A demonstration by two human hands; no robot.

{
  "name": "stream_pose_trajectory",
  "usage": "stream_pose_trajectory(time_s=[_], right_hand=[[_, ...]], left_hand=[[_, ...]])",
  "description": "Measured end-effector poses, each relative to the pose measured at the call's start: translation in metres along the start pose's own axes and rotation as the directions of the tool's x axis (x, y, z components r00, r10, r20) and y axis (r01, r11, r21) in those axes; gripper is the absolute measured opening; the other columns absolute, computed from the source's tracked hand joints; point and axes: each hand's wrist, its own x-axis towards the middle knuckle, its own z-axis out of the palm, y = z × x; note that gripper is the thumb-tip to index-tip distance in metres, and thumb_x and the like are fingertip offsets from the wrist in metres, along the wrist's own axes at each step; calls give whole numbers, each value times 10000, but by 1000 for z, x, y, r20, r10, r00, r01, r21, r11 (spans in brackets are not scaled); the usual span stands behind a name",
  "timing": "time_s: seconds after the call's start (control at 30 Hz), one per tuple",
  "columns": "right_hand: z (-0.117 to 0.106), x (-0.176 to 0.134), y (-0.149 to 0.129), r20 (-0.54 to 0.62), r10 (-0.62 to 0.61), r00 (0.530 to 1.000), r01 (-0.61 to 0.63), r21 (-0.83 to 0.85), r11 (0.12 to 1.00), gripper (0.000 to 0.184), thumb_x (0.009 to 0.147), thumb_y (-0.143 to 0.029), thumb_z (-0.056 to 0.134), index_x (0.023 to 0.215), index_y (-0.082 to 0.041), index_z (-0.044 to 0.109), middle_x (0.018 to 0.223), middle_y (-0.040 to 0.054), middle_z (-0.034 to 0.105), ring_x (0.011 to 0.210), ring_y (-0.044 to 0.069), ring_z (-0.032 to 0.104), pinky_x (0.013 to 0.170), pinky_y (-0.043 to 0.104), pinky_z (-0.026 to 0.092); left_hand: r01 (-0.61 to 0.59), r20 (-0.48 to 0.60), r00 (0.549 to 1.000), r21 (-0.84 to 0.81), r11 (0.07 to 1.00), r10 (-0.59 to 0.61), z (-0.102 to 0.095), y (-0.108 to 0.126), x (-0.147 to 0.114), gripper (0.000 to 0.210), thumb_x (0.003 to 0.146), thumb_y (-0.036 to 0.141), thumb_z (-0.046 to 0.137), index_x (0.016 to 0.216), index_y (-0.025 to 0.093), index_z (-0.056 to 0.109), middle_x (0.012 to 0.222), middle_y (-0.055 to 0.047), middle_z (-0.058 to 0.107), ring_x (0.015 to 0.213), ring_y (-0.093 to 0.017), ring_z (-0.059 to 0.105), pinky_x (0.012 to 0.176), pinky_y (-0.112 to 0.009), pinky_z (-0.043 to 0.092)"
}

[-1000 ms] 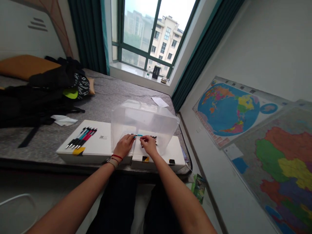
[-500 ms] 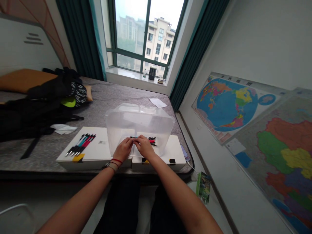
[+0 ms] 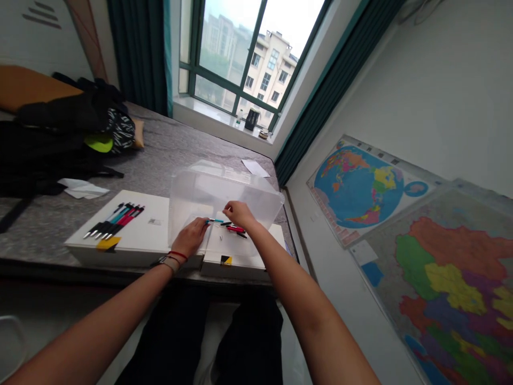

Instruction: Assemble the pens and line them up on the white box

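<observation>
Gripping a blue pen part [image 3: 217,221] in the closed left hand [image 3: 191,236] at the clear bin [image 3: 228,188]; holding the right hand [image 3: 239,213] pinched there too, cannot tell on what.

Bright window [image 3: 224,53], teal curtains [image 3: 138,59], white wall [image 3: 460,112], maps [image 3: 358,184], grey mattress [image 3: 176,144]

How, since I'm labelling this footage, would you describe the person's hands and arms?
The left hand and right hand are ungloved, with no sleeves in view. The left wrist wears a red band and a beige band, with a dark, watch-like piece too small to identify. The right wrist shows nothing worn.
</observation>
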Motion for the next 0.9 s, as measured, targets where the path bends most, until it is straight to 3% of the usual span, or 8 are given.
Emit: stream_pose_trajectory(time_s=[0.07,0.13,0.3,0.47,0.67,0.9], right_hand=[[13,7,1,206,25,978,-8,-82,997,202,849,-295,653,1012,-199,725,1026,86,727,910,198,662,762,249,480],[27,12,-1,286,34,958,14,-164,986,218,820,-268,675,1020,-203,731,1065,100,722,946,217,669,772,264,498],[43,19,-12,265,-46,963,122,-277,953,276,857,-196,599,1111,-195,706,1145,125,699,1023,232,669,825,292,522],[27,24,-10,307,-28,951,147,-375,915,273,843,-148,584,1076,-183,721,1144,144,703,983,242,691,811,300,533],[8,14,9,396,-88,914,282,-465,839,250,815,-139,609,1029,-138,739,1114,186,709,969,269,698,813,320,535],[18,7,18,512,-28,858,276,-414,867,317,720,-288,776,1012,-170,750,1076,154,726,907,284,709,744,308,549]], left_hand=[[8,-5,1000,3,1000,-8,0,-1,0,293,1010,355,332,1165,209,533,1042,-90,637,965,-238,634,837,-367,516],[9,-10,1000,2,1000,-9,0,-1,-1,290,1009,357,332,1156,211,536,1033,-87,637,952,-233,638,824,-360,517],[-5,-22,1000,21,1000,6,-2,2,0,265,1008,353,338,1104,217,544,991,-78,635,920,-225,640,811,-354,517],[5,-22,1000,10,1000,-5,-2,3,1,260,1004,347,349,1102,212,549,1008,-86,637,943,-232,634,836,-371,515],[-1,-7,1000,6,1000,1,-2,2,1,256,1003,325,350,1097,202,554,1010,-91,637,960,-239,622,862,-387,505],[2,-14,1000,28,1000,-1,-2,2,1,268,1004,341,351,1100,199,557,994,-93,638,955,-243,620,857,-391,504]])
